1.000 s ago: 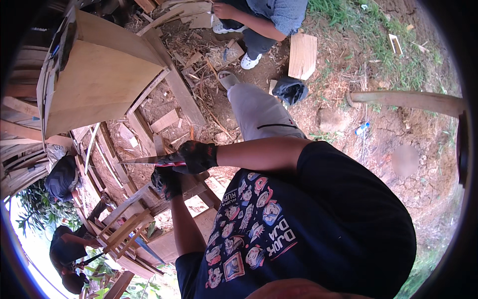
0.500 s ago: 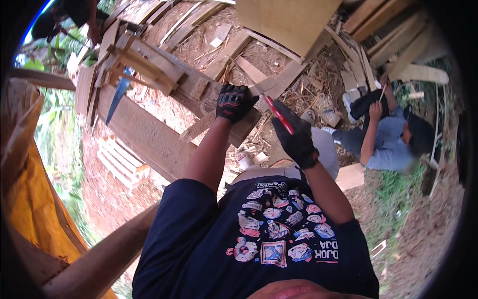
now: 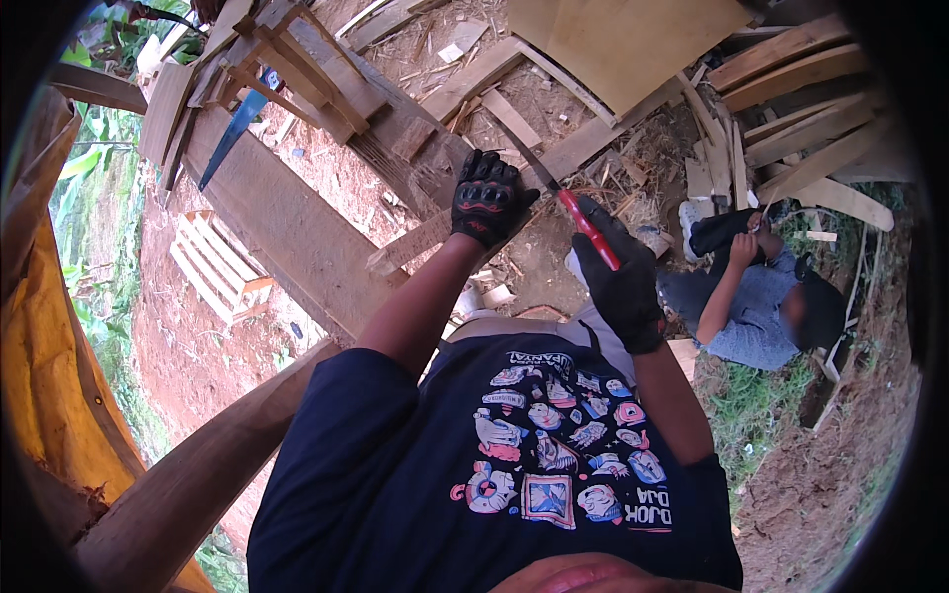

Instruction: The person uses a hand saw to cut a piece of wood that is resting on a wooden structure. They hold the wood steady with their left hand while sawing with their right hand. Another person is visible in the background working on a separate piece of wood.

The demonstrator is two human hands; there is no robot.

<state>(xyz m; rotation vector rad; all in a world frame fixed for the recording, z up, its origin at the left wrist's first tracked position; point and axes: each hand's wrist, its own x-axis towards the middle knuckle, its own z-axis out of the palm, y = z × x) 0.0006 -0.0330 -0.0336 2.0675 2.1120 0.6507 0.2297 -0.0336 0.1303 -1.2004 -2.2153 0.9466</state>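
Observation:
My right hand [image 3: 625, 287], in a black glove, is closed around the red handle of a tool with a long, narrow, dark blade [image 3: 539, 168]. The blade points up and to the left, just past my left hand's knuckles. My left hand [image 3: 484, 203], gloved in black with red trim, has its fingers curled at the end of a wooden bench plank [image 3: 435, 188]. What lies inside its grip is hidden. A short board [image 3: 410, 242] juts out to the left beside my left forearm.
A blue-bladed handsaw [image 3: 235, 138] rests on a wide plank [image 3: 287, 237] at left. A slatted crate [image 3: 217, 267] stands on the ground. Another person [image 3: 766, 287] sits at right near stacked boards [image 3: 801, 99]. A plywood sheet [image 3: 623, 44] lies ahead.
Both my hands appear shifted slightly right in the picture, along with the surrounding scene. The tool's blade shows more plainly now. The seated person's hands have moved slightly.

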